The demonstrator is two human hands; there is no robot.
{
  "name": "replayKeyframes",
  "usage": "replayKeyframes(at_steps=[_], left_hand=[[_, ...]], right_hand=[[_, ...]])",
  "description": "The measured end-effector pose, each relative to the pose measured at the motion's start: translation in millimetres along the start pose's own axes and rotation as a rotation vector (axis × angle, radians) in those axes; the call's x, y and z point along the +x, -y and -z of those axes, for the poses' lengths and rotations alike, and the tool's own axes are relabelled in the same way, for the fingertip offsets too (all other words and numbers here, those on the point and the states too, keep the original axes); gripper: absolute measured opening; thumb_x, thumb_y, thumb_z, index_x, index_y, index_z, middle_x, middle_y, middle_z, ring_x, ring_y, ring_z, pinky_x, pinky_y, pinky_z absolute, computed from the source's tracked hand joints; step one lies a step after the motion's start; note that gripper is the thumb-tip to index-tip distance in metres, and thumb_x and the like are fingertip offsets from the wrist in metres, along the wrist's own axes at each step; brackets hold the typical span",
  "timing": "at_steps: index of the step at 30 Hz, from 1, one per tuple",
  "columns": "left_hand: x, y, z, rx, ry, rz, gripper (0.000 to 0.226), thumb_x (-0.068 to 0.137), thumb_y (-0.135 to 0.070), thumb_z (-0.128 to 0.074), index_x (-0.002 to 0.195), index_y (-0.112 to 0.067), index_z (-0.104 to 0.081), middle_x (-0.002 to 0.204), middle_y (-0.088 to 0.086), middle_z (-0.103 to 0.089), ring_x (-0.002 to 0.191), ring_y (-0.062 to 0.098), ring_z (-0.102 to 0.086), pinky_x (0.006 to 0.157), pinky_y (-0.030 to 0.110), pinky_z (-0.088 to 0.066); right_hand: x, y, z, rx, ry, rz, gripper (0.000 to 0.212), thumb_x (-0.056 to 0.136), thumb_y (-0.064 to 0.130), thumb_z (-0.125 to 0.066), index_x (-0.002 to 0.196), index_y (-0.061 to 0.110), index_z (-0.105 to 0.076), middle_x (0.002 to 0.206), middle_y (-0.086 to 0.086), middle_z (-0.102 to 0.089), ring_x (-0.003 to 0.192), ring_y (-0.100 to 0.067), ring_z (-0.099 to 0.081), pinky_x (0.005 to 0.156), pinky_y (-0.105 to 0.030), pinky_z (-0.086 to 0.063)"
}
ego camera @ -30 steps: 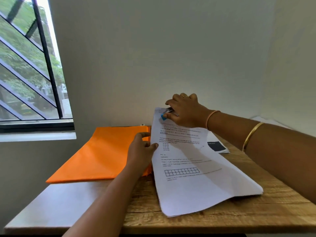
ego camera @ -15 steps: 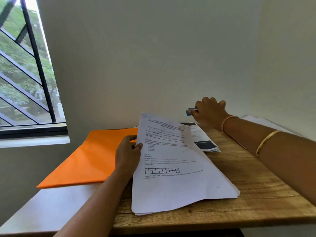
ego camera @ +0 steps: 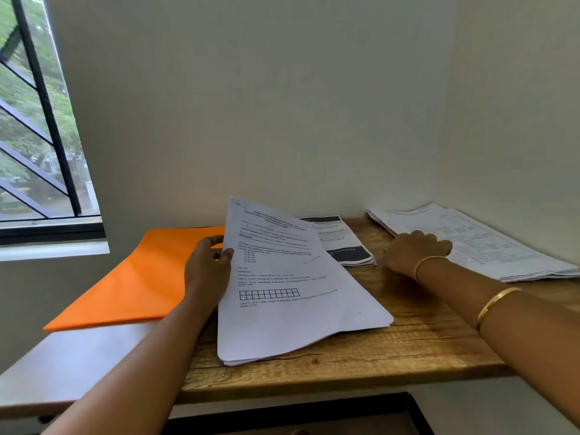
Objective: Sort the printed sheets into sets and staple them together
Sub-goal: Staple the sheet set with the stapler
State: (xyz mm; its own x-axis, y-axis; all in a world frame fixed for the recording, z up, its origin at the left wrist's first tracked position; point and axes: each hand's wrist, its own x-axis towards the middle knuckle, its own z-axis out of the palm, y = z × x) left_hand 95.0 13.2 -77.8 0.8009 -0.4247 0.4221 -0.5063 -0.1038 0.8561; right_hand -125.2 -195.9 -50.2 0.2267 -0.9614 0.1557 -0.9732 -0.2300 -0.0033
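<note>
Left hand lifts a set of printed sheets while the right hand rests by the far pile.

The set of printed sheets (ego camera: 292,287) lies mid-table, its left edge raised and pinched between thumb and fingers of the left hand (ego camera: 207,268); the paper is thin, white, limp, its lower corner fanning into loose layers. Left of the set lies a smooth orange folder (ego camera: 138,277); behind it, a smaller dark-banded stack (ego camera: 342,243); to its right, a spread pile of table-printed pages (ego camera: 477,243). The right hand (ego camera: 414,249) is curled, knuckles up, against that pile; whether it holds anything I cannot tell. No stapler shows. Held by one edge only, the sheets could slide apart or droop off the rough wooden table (ego camera: 408,343) front.
</note>
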Motion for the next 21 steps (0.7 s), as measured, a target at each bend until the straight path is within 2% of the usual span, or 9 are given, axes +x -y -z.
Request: replayKeyframes(at_steps=[5,7,10,13,15,16,18,19,21], left_hand=[[-0.1,-1.7,1.9,0.006,-0.010,0.026,0.035,0.095,-0.015,-0.054,0.129,-0.012,-0.051,0.105,0.010,-0.068,0.069,0.014,-0.059,0.051,0.021,-0.039],[-0.9,-2.8,2.6,0.011,-0.008,0.035,0.035,0.095,-0.015,-0.054,0.130,-0.012,-0.051,0.105,0.011,-0.068,0.070,0.015,-0.059,0.051,0.022,-0.039],[-0.7,-3.0,3.7,0.004,-0.010,0.047,0.036,0.094,-0.015,-0.054,0.131,-0.011,-0.051,0.108,0.012,-0.067,0.072,0.016,-0.059,0.051,0.021,-0.039],[1.5,-6.3,6.1,-0.009,-0.013,0.079,0.038,0.094,-0.014,-0.055,0.131,-0.011,-0.051,0.110,0.014,-0.067,0.070,0.017,-0.059,0.051,0.022,-0.041],[4.3,-8.8,7.3,-0.003,-0.002,0.106,0.037,0.094,-0.013,-0.055,0.131,-0.008,-0.051,0.112,0.015,-0.067,0.072,0.019,-0.059,0.051,0.022,-0.040],[5.9,-10.0,7.6,-0.005,0.002,0.120,0.038,0.094,-0.013,-0.056,0.131,-0.008,-0.052,0.112,0.016,-0.066,0.074,0.020,-0.059,0.051,0.022,-0.040],[7.8,-13.4,8.5,-0.021,0.007,0.149,0.038,0.094,-0.012,-0.056,0.131,-0.007,-0.052,0.114,0.016,-0.065,0.079,0.022,-0.059,0.055,0.023,-0.042],[8.1,-15.9,8.7,-0.034,0.008,0.164,0.038,0.094,-0.013,-0.056,0.131,-0.006,-0.052,0.116,0.016,-0.064,0.082,0.023,-0.060,0.059,0.025,-0.044],[11.1,-18.7,7.4,-0.051,0.006,0.204,0.038,0.094,-0.013,-0.056,0.132,-0.007,-0.052,0.120,0.016,-0.063,0.092,0.028,-0.062,0.071,0.028,-0.045]], right_hand=[[-2.7,-4.5,-8.5,-0.030,-0.038,0.038,0.042,0.092,0.041,-0.044,0.122,0.014,-0.055,0.118,-0.006,-0.058,0.105,-0.024,-0.056,0.076,-0.034,-0.040],[-1.9,-6.2,-12.5,0.003,-0.036,0.070,0.039,0.092,0.040,-0.044,0.117,0.014,-0.059,0.112,-0.005,-0.062,0.100,-0.023,-0.058,0.072,-0.031,-0.042],[-2.8,-10.5,-14.8,0.068,-0.081,0.085,0.045,0.093,0.044,-0.043,0.122,0.012,-0.056,0.118,-0.007,-0.059,0.106,-0.025,-0.056,0.077,-0.034,-0.044],[-14.0,-11.5,-9.4,0.087,-0.294,0.174,0.050,0.093,0.048,-0.043,0.126,0.010,-0.049,0.126,-0.010,-0.052,0.115,-0.029,-0.051,0.091,-0.040,-0.042],[-21.3,-7.4,-4.3,0.214,-0.411,0.322,0.044,0.096,0.045,-0.040,0.119,0.009,-0.051,0.118,-0.010,-0.056,0.107,-0.030,-0.055,0.083,-0.037,-0.045],[-26.2,-4.9,0.5,0.346,-0.393,0.385,0.041,0.097,0.043,-0.038,0.112,0.008,-0.053,0.109,-0.009,-0.059,0.101,-0.030,-0.057,0.075,-0.033,-0.044],[-36.3,1.9,10.9,0.604,-0.224,0.451,0.036,0.097,0.041,-0.040,0.094,0.009,-0.054,0.091,-0.007,-0.061,0.087,-0.028,-0.058,0.060,-0.028,-0.038],[-41.2,5.3,16.6,0.706,-0.136,0.457,0.036,0.097,0.040,-0.042,0.091,0.008,-0.056,0.087,-0.009,-0.062,0.082,-0.027,-0.058,0.058,-0.029,-0.038],[-47.9,11.7,26.1,0.924,0.075,0.419,0.036,0.097,0.036,-0.045,0.102,0.003,-0.060,0.089,-0.012,-0.063,0.079,-0.026,-0.060,0.063,-0.034,-0.045]])
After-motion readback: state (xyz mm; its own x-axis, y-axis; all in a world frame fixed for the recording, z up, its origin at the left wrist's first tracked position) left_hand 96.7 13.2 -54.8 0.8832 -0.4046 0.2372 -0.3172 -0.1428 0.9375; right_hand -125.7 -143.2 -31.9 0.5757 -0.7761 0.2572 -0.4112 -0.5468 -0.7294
